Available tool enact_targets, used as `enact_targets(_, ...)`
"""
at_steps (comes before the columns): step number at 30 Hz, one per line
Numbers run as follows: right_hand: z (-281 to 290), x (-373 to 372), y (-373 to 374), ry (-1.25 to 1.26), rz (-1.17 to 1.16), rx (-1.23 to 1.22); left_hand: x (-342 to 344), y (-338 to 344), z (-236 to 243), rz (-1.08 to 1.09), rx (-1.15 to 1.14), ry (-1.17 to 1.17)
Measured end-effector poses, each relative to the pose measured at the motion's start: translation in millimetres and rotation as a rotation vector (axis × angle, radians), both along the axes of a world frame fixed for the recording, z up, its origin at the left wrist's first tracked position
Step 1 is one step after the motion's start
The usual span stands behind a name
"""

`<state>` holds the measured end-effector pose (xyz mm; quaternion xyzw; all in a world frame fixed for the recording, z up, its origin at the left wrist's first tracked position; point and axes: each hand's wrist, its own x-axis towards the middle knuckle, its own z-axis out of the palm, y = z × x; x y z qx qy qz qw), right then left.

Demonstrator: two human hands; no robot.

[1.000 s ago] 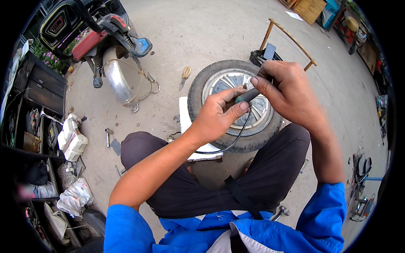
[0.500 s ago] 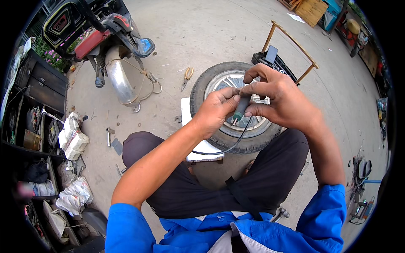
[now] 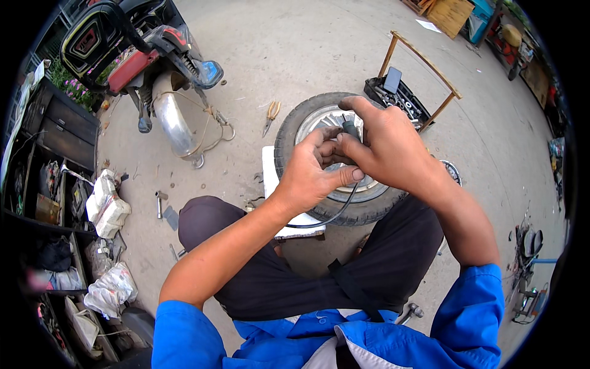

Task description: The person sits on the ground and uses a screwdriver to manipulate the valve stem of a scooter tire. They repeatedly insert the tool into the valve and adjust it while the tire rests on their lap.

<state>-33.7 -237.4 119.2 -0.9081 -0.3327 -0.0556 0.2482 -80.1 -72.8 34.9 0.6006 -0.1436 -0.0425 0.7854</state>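
Above the wheel, my right hand [image 3: 393, 147] pinches a small dark green and black cylindrical piece [image 3: 350, 128] between thumb and fingers. A thin dark tip points up and away from it. My left hand [image 3: 307, 175] is just left of it, fingers bent toward the piece and thumb stretched out apart. Its fingertips are partly hidden by my right thumb. Beneath both hands lies a wheel with a black tyre [image 3: 294, 132] and a silvery hub, resting over a white block [image 3: 268, 165]. A black cable [image 3: 338, 215] curves over the tyre's near side and passes up behind my hands.
Pliers [image 3: 270, 117] lie left of the wheel. Beyond it, a black toolbox [image 3: 424, 118] with a wooden-framed handle [image 3: 430, 61] holds tools and a phone [image 3: 393, 80]. A scooter [image 3: 135, 67] with a metal fender stands far left. Cluttered shelves [image 3: 74, 246] line the left side.
The green and black piece has been turned over, so its tip points away instead of toward me. My left thumb has come off it, and my right hand has closed around it.
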Motion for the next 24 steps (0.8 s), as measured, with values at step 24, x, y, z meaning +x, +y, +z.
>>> enact_targets(24,18.6,-4.8,-6.9,0.126,0.071,-0.149,16.6,-3.2,-5.7,0.066,-0.018,0.047)
